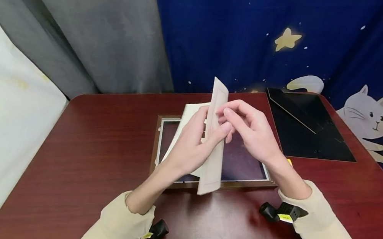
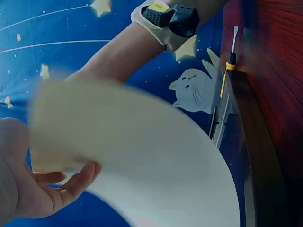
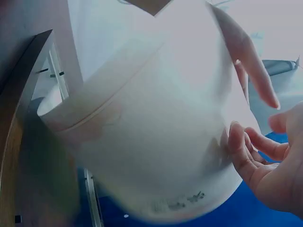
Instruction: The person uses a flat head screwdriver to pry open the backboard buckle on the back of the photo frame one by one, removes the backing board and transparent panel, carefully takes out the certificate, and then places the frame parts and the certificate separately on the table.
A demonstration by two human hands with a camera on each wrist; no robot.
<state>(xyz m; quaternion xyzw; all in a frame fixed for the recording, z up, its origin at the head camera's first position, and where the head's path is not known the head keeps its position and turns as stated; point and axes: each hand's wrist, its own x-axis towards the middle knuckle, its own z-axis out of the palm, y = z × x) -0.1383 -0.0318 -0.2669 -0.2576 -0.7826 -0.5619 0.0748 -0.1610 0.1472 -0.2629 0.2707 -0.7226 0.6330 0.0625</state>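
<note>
Hands meet over the middle of the dark red table (image 1: 82, 139), and both are busy with a cream card mat (image 1: 214, 137). The left hand (image 1: 192, 142) holds the card mat up on its edge, with fingers curled round one side and the thumb pressed on the face that looks at the right hand. Held this way, the thin edge points at the person, most likely so both sides can be reached. The right hand (image 1: 250, 131) has its fingertips bent in against the top part of the card mat, but whether they pinch it or only touch it cannot be told. In the right wrist view the fingers (image 3: 253, 61) of the other hand lie flat against the pale sheet.

A second pale sheet (image 1: 185, 124) leans behind the left hand. Under the hands lies a brown picture frame (image 1: 156, 147), flat on the table with its glass showing, probably so things can be laid into it. A black backing board (image 1: 310, 129) rests flat at the far right, set apart from the frame. A yellow screwdriver (image 2: 229, 61) shows just beside the frame in the left wrist view. Blue cloth with stars and a white cat (image 1: 370, 113) hangs behind.
</note>
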